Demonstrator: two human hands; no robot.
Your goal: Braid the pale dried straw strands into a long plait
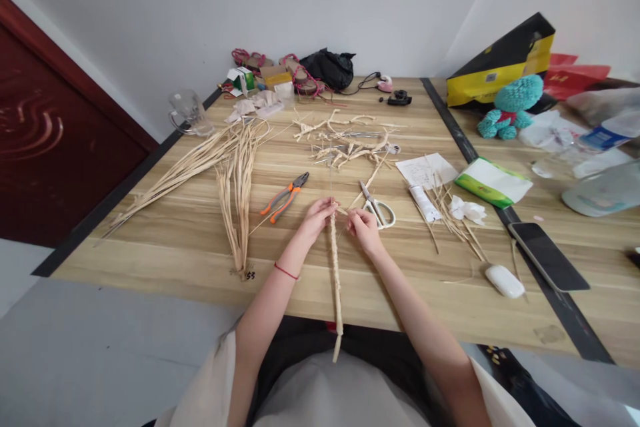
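Head view — left hand (319, 215) pinching wrapped stem (336, 268) (wire (331, 180) faint).

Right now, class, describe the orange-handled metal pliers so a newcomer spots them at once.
On the pale wooden table, find the bare left hand. Between it and the tan, straw-like bundle lie the metal pliers, the only thing there with orange-and-grey handles.

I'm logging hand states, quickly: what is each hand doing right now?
Left hand: closed, holding the wrapped stem near its far end.
Right hand: closed, fingertips pinching a pale strip.
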